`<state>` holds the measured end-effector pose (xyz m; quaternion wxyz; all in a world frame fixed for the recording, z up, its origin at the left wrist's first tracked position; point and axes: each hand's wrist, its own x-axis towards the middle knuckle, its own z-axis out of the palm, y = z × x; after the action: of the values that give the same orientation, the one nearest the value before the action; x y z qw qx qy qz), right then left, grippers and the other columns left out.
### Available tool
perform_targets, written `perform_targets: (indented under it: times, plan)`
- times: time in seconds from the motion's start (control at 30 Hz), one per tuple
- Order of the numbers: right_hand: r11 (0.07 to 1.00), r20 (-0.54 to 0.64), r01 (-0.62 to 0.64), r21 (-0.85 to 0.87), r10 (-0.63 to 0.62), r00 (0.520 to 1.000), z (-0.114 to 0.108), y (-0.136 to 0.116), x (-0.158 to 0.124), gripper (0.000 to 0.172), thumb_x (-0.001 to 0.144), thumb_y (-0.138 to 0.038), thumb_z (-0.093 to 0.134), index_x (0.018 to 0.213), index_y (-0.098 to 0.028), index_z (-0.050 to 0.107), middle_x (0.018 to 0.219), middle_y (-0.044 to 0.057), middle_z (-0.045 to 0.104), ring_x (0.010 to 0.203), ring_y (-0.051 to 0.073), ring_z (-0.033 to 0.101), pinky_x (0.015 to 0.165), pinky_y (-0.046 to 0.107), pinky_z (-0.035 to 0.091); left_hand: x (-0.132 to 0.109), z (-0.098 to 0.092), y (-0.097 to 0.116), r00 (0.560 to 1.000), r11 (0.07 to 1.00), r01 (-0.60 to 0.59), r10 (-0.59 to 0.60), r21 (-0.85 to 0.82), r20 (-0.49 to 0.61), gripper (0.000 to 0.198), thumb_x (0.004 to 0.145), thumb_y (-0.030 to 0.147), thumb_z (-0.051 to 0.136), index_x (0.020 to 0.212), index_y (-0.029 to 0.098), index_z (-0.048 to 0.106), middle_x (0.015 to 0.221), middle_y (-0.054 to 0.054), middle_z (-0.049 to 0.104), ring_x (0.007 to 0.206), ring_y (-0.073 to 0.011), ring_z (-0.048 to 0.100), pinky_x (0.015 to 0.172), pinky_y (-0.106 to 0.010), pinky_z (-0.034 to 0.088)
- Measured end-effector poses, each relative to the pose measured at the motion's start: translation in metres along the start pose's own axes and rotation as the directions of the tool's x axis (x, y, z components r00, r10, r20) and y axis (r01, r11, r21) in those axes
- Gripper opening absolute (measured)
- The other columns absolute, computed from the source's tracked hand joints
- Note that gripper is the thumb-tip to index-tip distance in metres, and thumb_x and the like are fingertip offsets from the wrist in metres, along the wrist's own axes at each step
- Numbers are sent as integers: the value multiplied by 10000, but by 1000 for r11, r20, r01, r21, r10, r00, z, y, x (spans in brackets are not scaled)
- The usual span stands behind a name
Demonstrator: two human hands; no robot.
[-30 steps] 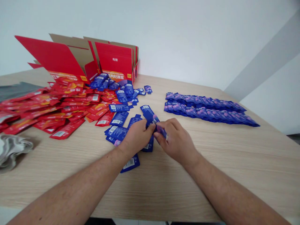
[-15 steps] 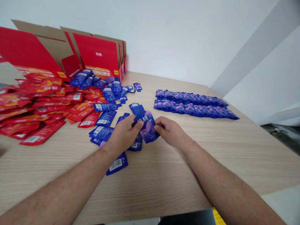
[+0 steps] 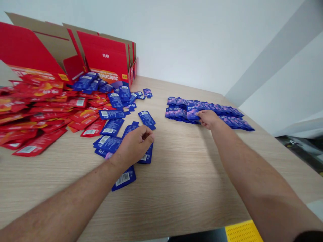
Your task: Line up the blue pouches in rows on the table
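My right hand (image 3: 208,119) pinches the edge of a blue-purple pouch (image 3: 192,111), printed front up, over the front one of two rows of overlapping blue pouches (image 3: 174,113). My left hand (image 3: 137,143) is closed with thumb against curled fingers, and nothing shows in it. It hovers above loose blue pouches (image 3: 107,142), most lying barcode side up. A single blue pouch (image 3: 147,119) lies just beyond my left fingers. Parts of the loose pouches are hidden under my left hand, and part of the front row is behind my right hand.
A heap of red pouches (image 3: 45,111) covers the table's left side, with more blue pouches (image 3: 87,82) on top. Behind it stand open red cartons (image 3: 103,50) against the wall. A yellow perforated object (image 3: 243,232) shows below the table's front edge.
My right hand has carried the pouch away from my left hand, rightward and farther back, to the front row. My left hand has let go of that pouch and stayed nearly in place.
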<state>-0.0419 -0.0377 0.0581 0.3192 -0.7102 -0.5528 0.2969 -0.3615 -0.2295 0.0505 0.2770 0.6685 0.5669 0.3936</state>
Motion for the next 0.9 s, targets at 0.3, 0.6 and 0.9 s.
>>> perform_targets:
  times: [0.3, 0.6, 0.9]
  plan:
    - [989, -30, -67, -135, 64, 998, 16, 4, 26, 133, 926, -205, 617, 852, -136, 704, 399, -34, 423, 358, 128, 379, 439, 267, 300, 2, 1, -4, 1000, 1000, -7, 7, 8, 13, 175, 913, 366, 533, 846, 224, 611, 737, 11, 656, 673, -159, 612, 609, -271, 466]
    - [881, -257, 103, -462, -244, 935, 10, 8, 17, 159, 874, -254, 670, 765, -155, 729, 757, 116, 717, 781, 233, 676, 750, 306, 476, 1, 0, -3, 1000, 1000, -10, 10, -6, 0, 172, 906, 369, 548, 846, 224, 619, 751, 11, 671, 671, -158, 615, 628, -279, 474]
    - [905, 217, 350, -240, -302, 928, 26, -12, -89, 138, 907, -292, 648, 941, -178, 718, 616, -11, 630, 526, 126, 561, 547, 239, 415, 11, -13, -8, 997, 965, -13, 33, 261, -72, 140, 896, 278, 521, 950, 216, 635, 838, -29, 719, 795, -208, 675, 743, -322, 517]
